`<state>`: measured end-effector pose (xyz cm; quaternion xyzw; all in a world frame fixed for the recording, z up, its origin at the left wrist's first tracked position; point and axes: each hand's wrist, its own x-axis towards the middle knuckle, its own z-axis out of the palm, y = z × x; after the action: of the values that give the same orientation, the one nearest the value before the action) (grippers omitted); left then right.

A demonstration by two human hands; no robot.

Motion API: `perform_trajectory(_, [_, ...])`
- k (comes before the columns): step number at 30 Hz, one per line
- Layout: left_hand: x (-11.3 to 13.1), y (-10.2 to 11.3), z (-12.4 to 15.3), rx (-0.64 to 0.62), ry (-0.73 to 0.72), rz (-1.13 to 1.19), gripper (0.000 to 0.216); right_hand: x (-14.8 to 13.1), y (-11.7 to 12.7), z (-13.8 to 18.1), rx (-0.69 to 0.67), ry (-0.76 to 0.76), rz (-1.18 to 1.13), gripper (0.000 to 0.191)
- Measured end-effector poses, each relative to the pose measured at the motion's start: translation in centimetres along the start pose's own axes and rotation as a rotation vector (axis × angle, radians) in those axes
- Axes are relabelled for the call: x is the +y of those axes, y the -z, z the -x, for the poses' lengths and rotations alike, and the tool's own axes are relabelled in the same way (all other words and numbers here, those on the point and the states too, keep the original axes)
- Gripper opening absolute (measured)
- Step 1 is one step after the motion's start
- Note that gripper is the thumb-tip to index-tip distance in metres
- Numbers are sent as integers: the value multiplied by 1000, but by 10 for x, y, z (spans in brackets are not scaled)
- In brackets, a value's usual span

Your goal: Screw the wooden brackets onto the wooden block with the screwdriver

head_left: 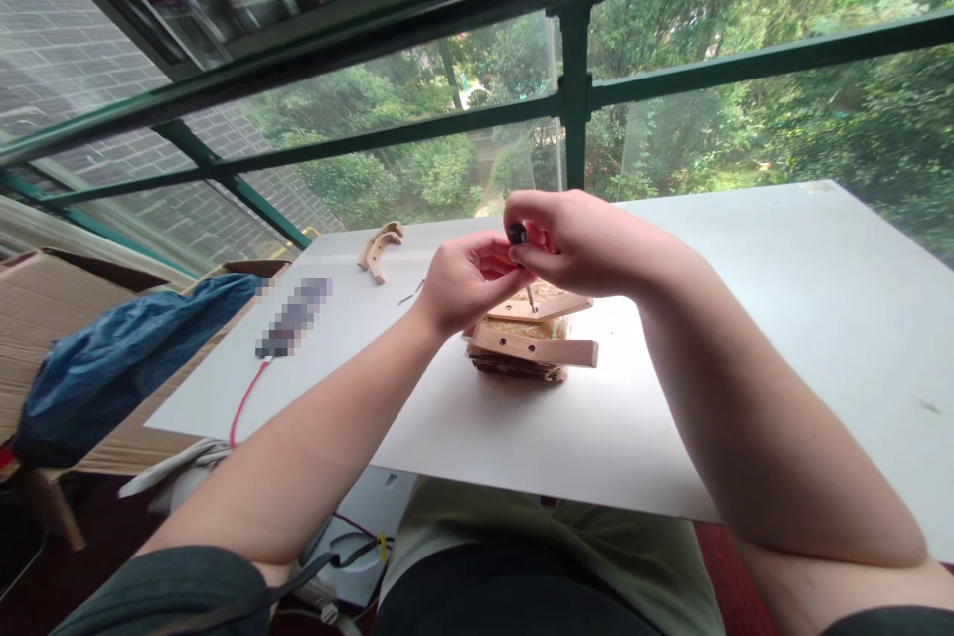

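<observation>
My right hand (570, 234) is closed round the black handle of a screwdriver (518, 234), which points down. Its thin metal shaft reaches a hole in a pale, angled wooden piece (552, 308). My left hand (469, 278) is closed, its fingertips pinched at the shaft just under the handle, partly hidden by the thumb. In front lies a second angled wooden piece (562, 351) with dark holes. Both pieces rest on a block of stacked cardboard wrapped in tape (514, 367), and their ends stick out to the right.
Two curved wooden pieces (383, 253) lie at the white table's (760, 338) far left, near some small thin metal bits (411, 293). A blurred-out device with a red cable (243, 402) is at the left edge. Cardboard boxes hold a blue bag (111, 358). Green-framed windows stand behind.
</observation>
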<state>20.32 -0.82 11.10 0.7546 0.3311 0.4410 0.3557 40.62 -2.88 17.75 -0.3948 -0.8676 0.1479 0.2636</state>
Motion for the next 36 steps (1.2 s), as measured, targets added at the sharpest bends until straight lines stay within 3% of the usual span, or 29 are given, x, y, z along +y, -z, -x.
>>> perform_trajectory(25, [2,-4,-3,-26,-11,-14,46,1,0,0,-4,-29,34,9])
perform_trajectory(36, [-2,-5,-1,23,0,51,50,1,0,1,-29,5,9,9])
